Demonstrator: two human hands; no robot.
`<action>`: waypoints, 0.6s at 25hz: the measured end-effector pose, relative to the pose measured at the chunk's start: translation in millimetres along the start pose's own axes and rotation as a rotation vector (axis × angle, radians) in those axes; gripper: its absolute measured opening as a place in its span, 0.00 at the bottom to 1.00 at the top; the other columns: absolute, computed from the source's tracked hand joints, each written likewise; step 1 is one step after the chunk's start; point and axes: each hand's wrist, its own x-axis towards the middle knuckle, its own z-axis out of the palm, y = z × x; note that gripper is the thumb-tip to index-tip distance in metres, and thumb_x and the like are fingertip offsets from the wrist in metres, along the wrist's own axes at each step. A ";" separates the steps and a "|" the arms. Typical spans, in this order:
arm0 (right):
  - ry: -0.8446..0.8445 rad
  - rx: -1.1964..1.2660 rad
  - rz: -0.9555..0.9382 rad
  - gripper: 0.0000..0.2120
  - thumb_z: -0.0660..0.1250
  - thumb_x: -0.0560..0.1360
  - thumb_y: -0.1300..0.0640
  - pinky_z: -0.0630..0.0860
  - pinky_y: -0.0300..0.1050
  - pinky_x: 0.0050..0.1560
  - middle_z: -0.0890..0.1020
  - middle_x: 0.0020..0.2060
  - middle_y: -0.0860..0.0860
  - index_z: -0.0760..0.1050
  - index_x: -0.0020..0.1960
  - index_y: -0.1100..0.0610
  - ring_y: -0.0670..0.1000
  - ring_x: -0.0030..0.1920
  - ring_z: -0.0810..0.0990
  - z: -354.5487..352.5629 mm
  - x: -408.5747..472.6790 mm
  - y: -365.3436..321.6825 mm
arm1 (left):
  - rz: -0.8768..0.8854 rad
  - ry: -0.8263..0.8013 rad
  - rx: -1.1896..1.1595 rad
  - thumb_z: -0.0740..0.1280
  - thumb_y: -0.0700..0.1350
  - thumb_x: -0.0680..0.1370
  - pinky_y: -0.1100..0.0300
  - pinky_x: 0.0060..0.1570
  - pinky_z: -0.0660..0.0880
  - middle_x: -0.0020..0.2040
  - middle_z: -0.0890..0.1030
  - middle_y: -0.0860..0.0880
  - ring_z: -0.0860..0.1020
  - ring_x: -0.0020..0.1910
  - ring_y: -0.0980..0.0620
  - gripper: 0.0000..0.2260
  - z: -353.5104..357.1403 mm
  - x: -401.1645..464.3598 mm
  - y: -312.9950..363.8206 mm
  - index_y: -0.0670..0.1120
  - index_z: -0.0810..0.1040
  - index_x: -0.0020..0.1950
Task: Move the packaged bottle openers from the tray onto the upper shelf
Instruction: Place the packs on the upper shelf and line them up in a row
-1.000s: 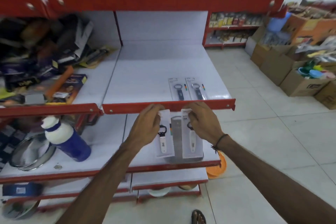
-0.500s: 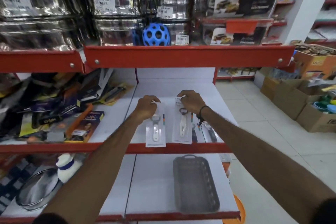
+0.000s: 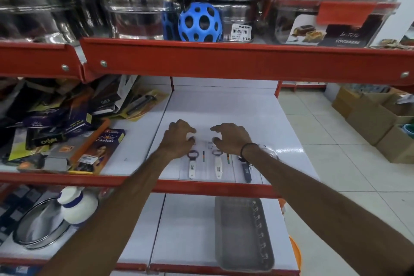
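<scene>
Nearest the camera, on the lower shelf [image 3: 186,231], a grey tray [image 3: 243,234] sits lengthwise toward the right side, and nothing can be seen lying in it. To the left on the same level are a white and blue bottle [image 3: 77,205] and a glass lid [image 3: 41,226].

Above it, past the red front edge, the upper shelf [image 3: 257,114] carries the packaged bottle openers. 2 packs with white handles [image 3: 192,168] [image 3: 218,167] lie flat side by side near the front edge, and just to their right a pack with a dark handle [image 3: 246,169] lies partly under the right forearm.

The left hand [image 3: 179,139] rests over the top end of the left white pack, fingers curled downward, tips at or touching the card; whether they pinch it I cannot tell. The right hand [image 3: 230,139], with a dark band at the wrist, arches over the top end of the other white pack, fingers spread and bent, holding nothing clearly.

Left of the hands lies a heap of boxed goods [image 3: 67,132].

Farther up, the top shelf holds steel containers [image 3: 139,16], a blue holed ball [image 3: 200,22] and boxed containers [image 3: 331,22].
</scene>
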 end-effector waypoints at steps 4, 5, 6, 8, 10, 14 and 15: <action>-0.107 -0.012 -0.070 0.20 0.67 0.75 0.47 0.74 0.49 0.65 0.77 0.67 0.49 0.78 0.65 0.51 0.53 0.65 0.77 -2.7 -18.0 7.0 | 0.009 -0.344 0.030 0.75 0.50 0.73 0.60 0.67 0.68 0.71 0.73 0.50 0.72 0.70 0.48 0.28 -14.6 -22.0 -2.0 0.49 0.72 0.71; -0.155 -0.018 -0.078 0.21 0.68 0.75 0.46 0.74 0.50 0.65 0.77 0.68 0.49 0.78 0.66 0.52 0.53 0.65 0.77 -1.5 -22.0 7.0 | 0.013 -0.440 0.108 0.75 0.51 0.72 0.59 0.70 0.65 0.74 0.69 0.50 0.69 0.72 0.48 0.32 -15.5 -26.6 -2.0 0.49 0.68 0.74; -0.192 -0.028 -0.085 0.23 0.69 0.75 0.46 0.73 0.49 0.67 0.76 0.69 0.50 0.76 0.68 0.53 0.54 0.67 0.75 0.2 -26.1 6.2 | 0.013 -0.494 0.144 0.74 0.51 0.73 0.58 0.72 0.63 0.77 0.67 0.50 0.67 0.74 0.48 0.35 -15.6 -30.6 -2.0 0.49 0.65 0.76; -0.234 -0.030 -0.079 0.29 0.71 0.74 0.45 0.68 0.48 0.70 0.73 0.72 0.51 0.71 0.73 0.53 0.55 0.71 0.72 4.2 -32.7 5.1 | 0.002 -0.518 0.135 0.74 0.51 0.73 0.60 0.71 0.62 0.78 0.65 0.50 0.67 0.74 0.48 0.36 -15.7 -35.0 -1.6 0.50 0.62 0.77; -0.267 -0.023 -0.069 0.34 0.71 0.74 0.44 0.63 0.48 0.74 0.69 0.75 0.51 0.66 0.75 0.53 0.55 0.74 0.68 8.2 -36.3 5.2 | -0.002 -0.510 0.135 0.73 0.51 0.74 0.62 0.68 0.62 0.78 0.66 0.49 0.67 0.74 0.47 0.35 -16.5 -37.6 0.1 0.50 0.62 0.78; -0.319 -0.064 -0.074 0.38 0.71 0.74 0.42 0.52 0.52 0.79 0.64 0.78 0.50 0.61 0.78 0.53 0.56 0.78 0.60 12.3 -40.5 5.3 | 0.013 -0.518 0.161 0.72 0.52 0.75 0.56 0.73 0.62 0.79 0.64 0.49 0.65 0.76 0.46 0.35 -18.6 -42.4 3.9 0.51 0.61 0.78; -0.334 -0.079 -0.075 0.39 0.70 0.74 0.42 0.51 0.53 0.79 0.63 0.78 0.51 0.60 0.78 0.53 0.57 0.78 0.59 12.3 -40.9 4.8 | 0.015 -0.523 0.160 0.72 0.52 0.75 0.54 0.74 0.62 0.79 0.64 0.49 0.65 0.76 0.46 0.35 -18.6 -42.5 4.3 0.51 0.61 0.78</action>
